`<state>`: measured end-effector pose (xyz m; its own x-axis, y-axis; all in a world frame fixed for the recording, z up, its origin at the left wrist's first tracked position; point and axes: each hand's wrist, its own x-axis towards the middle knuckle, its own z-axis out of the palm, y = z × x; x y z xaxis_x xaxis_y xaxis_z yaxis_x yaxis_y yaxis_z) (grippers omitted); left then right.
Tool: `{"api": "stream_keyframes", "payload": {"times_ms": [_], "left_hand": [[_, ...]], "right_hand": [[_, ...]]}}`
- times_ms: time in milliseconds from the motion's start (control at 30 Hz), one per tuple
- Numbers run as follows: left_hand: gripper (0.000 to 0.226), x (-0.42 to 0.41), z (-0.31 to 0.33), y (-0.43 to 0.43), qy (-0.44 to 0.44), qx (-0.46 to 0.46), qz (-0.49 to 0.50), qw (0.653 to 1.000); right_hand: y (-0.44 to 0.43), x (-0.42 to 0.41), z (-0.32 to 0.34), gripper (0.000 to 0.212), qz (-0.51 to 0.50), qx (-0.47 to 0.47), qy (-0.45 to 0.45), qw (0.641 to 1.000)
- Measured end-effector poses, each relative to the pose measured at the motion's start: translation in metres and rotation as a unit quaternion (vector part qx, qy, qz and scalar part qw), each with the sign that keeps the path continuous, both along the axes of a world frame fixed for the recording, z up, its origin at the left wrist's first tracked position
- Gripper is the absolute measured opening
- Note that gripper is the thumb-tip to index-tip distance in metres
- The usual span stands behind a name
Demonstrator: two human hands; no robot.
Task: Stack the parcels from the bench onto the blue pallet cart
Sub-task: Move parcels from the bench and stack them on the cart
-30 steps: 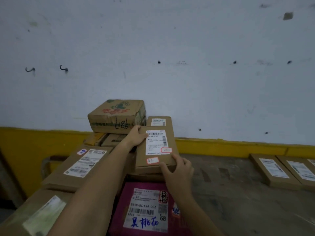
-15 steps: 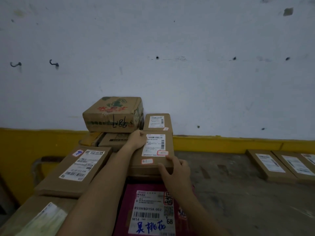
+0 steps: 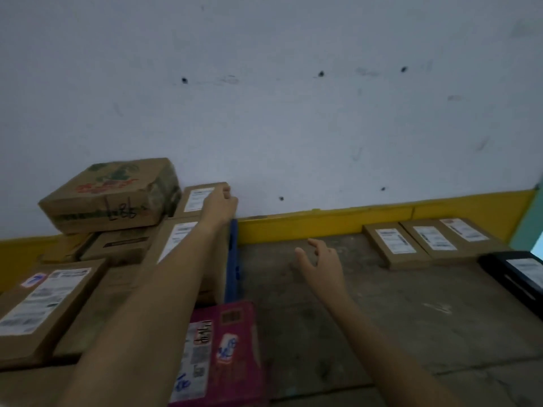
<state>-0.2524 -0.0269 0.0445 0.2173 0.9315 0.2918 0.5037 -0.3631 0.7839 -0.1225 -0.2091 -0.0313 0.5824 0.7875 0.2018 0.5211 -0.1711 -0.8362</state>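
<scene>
Brown parcels are stacked on the blue pallet cart (image 3: 233,259) at the left. My left hand (image 3: 219,204) reaches across the stack, its fingers curled over the far right corner of a small labelled parcel (image 3: 196,198) by the wall. The forearm lies over a flat labelled parcel (image 3: 179,239) on top of the stack. My right hand (image 3: 323,261) hovers open over the grey bench (image 3: 382,318), fingers apart and holding nothing. Three flat brown parcels (image 3: 395,248) lie on the bench's far right beside a black parcel (image 3: 520,276).
A printed carton (image 3: 111,195) tops the stack at the back left. A pink parcel (image 3: 226,348) sits at the cart's near right, and a large labelled box (image 3: 44,301) at the left. A white wall with a yellow band (image 3: 323,223) runs behind everything.
Both hands have let go of the flat labelled parcel, which now lies on the stack. The left hand moved back to the small parcel; the right hand swung right over the bench. The view turned right.
</scene>
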Motion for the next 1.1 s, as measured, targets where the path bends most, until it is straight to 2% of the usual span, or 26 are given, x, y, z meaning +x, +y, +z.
{"api": "stream_keyframes", "payload": {"times_ms": [167, 533, 867, 1000, 1100], "left_hand": [[0.039, 0.120, -0.029, -0.017, 0.073, -0.039, -0.107, 0.991], [0.047, 0.344, -0.115, -0.047, 0.217, -0.097, -0.185, 0.954], [0.053, 0.425, -0.184, -0.035, 0.251, -0.123, -0.157, 0.947], [0.052, 0.433, -0.211, -0.024, 0.256, -0.144, -0.148, 0.944], [0.054, 0.438, -0.226, -0.012, 0.256, -0.144, -0.131, 0.947]], "right_hand": [[-0.021, 0.109, -0.027, 0.051, -0.035, -0.024, 0.035, 0.998], [-0.065, 0.306, -0.082, 0.052, -0.132, -0.092, 0.111, 0.981], [-0.045, 0.370, -0.123, 0.058, -0.127, -0.133, 0.182, 0.966], [-0.022, 0.378, -0.137, 0.064, -0.156, -0.130, 0.205, 0.957], [-0.004, 0.380, -0.148, 0.068, -0.194, -0.132, 0.186, 0.954]]}}
